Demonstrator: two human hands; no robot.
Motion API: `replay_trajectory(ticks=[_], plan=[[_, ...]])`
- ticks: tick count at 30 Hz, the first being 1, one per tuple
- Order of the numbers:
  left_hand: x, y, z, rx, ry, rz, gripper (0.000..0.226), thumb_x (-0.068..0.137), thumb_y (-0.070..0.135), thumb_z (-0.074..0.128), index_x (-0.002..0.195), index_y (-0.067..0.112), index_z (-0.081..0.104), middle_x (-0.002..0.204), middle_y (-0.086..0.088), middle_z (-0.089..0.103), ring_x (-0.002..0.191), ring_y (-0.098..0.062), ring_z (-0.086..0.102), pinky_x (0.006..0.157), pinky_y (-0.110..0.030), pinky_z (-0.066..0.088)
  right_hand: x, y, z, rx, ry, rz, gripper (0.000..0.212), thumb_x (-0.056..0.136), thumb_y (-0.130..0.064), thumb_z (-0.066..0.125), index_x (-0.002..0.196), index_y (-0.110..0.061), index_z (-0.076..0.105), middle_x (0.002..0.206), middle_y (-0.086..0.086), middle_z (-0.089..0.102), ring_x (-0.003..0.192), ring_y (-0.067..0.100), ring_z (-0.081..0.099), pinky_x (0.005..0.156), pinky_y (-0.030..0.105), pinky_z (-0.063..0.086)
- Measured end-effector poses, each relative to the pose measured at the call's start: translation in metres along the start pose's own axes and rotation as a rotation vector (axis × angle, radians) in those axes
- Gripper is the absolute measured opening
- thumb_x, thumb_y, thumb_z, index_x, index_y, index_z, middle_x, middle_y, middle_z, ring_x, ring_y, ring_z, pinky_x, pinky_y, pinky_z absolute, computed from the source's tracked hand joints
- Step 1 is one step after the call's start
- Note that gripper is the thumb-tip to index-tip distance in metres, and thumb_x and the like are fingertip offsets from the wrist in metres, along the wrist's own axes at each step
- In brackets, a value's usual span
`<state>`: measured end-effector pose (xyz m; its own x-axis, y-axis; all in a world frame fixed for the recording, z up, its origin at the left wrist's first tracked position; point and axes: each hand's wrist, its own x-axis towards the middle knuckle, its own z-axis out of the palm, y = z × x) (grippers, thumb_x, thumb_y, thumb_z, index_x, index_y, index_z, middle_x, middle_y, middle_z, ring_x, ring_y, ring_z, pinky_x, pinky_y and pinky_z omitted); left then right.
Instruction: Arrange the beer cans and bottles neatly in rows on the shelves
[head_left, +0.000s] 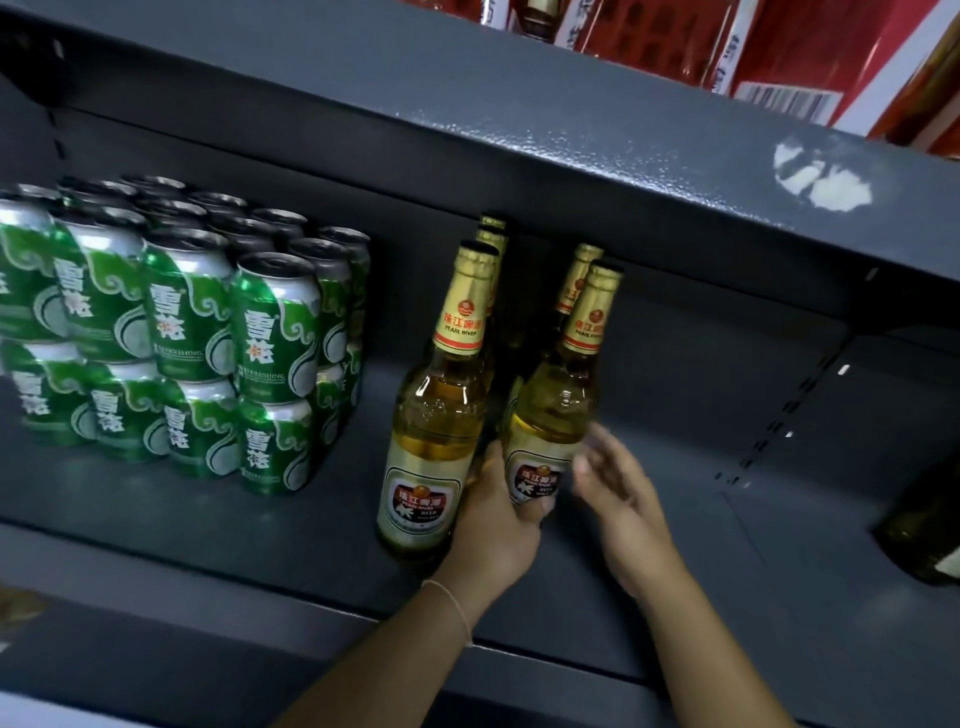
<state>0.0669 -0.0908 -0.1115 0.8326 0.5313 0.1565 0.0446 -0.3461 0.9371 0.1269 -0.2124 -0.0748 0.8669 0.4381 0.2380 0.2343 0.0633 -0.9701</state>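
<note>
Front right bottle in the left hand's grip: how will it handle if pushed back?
The bottle looks full, so probably heavy. It is tall and narrow, so a high push may tip it. It is glass, likely slick and breakable; the left hand grips low, which seems steadier.

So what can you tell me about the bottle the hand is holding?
The held bottle looks like clear glass full of golden beer. It has a dark cap, gold foil on the neck with a red and gold band, and a white label with a red panel. It stands upright on the grey shelf, at the front of the right-hand row, close beside the front left bottle. The left hand grips its lower part; the right hand is open beside it.
</note>
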Motion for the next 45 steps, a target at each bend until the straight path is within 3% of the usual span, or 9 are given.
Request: replay_trajectory(ticks=[2,5,10,15,20,24,28,38,45], plan=[[-0.002,0.002,0.0,0.06,0.018,0.014,0.082,0.09,0.031,0.063,0.154,0.024,0.013,0.152,0.001,0.031,0.143,-0.017,0.025,0.118,-0.032,0.021,-0.004,0.018,-0.003,-0.013,-0.065,0.092,0.056,0.088,-0.03,0.067,0.14,-0.016,0.05,0.133,-0.001,0.063,0.126,0.012,0.056,0.113,0.042,0.041],[-0.006,0.004,0.003,0.126,0.052,0.032,0.081,0.095,0.033,0.056,0.155,0.018,0.003,0.159,-0.004,0.017,0.148,-0.019,0.012,0.118,-0.031,0.011,-0.005,0.03,0.001,-0.073,-0.076,0.13,0.041,0.095,-0.03,0.058,0.134,-0.017,0.057,0.126,-0.003,0.068,0.121,0.011,0.06,0.109,0.036,0.044],[-0.006,0.001,0.005,0.089,0.058,0.04,0.069,0.096,0.034,0.051,0.153,0.018,0.015,0.152,-0.007,0.036,0.139,-0.021,0.035,0.115,-0.034,0.028,-0.006,0.034,0.008,-0.098,0.003,0.088,0.021,0.096,-0.011,0.058,0.115,-0.02,0.064,0.099,-0.008,0.075,0.095,-0.001,0.069,0.08,0.013,0.051],[-0.004,0.001,0.003,0.114,0.086,0.053,0.064,0.097,0.04,0.047,0.151,0.015,0.024,0.148,-0.005,0.042,0.136,-0.018,0.039,0.105,-0.019,0.022,-0.003,0.038,0.011,-0.114,0.025,0.063,0.025,0.097,-0.008,0.057,0.12,-0.015,0.064,0.109,-0.007,0.073,0.1,0.0,0.068,0.084,0.011,0.05],[-0.003,0.0,0.004,0.099,0.094,0.06,0.061,0.099,0.043,0.039,0.151,0.015,0.025,0.149,-0.006,0.041,0.137,-0.021,0.038,0.113,-0.032,0.029,-0.001,0.044,0.01,-0.135,0.02,0.051,0.032,0.099,-0.015,0.056,0.13,-0.01,0.061,0.12,-0.003,0.071,0.114,0.008,0.065,0.1,0.024,0.05],[-0.001,0.001,0.004,0.067,0.114,0.065,0.05,0.102,0.038,0.031,0.148,0.017,0.031,0.145,-0.006,0.045,0.134,-0.021,0.041,0.112,-0.035,0.032,0.001,0.046,0.011,-0.156,0.021,0.038,0.035,0.099,-0.015,0.055,0.133,-0.01,0.06,0.121,-0.005,0.07,0.114,0.004,0.064,0.1,0.022,0.049],[-0.004,0.001,0.002,0.084,0.086,0.039,0.049,0.104,0.032,0.027,0.151,0.017,0.025,0.149,-0.005,0.041,0.136,-0.021,0.038,0.11,-0.025,0.025,0.0,0.048,0.012,-0.159,0.013,0.034,0.035,0.1,-0.017,0.055,0.134,-0.012,0.059,0.121,-0.006,0.07,0.115,0.006,0.063,0.101,0.023,0.048],[-0.007,0.005,-0.001,0.114,0.045,0.017,0.053,0.104,0.032,0.026,0.154,0.018,0.015,0.157,-0.006,0.029,0.144,-0.021,0.025,0.115,-0.027,0.017,-0.004,0.048,0.01,-0.206,-0.044,-0.011,0.041,0.1,-0.006,0.053,0.14,-0.01,0.051,0.129,-0.003,0.065,0.121,0.002,0.059,0.099,0.014,0.045],[-0.006,0.008,-0.003,0.129,0.027,-0.001,0.053,0.104,0.032,0.026,0.154,0.018,0.013,0.159,-0.006,0.024,0.146,-0.021,0.02,0.114,-0.024,0.012,-0.003,0.048,0.011,-0.233,-0.05,-0.051,0.041,0.1,-0.01,0.053,0.141,-0.011,0.051,0.13,-0.003,0.065,0.121,0.004,0.059,0.103,0.019,0.046]])
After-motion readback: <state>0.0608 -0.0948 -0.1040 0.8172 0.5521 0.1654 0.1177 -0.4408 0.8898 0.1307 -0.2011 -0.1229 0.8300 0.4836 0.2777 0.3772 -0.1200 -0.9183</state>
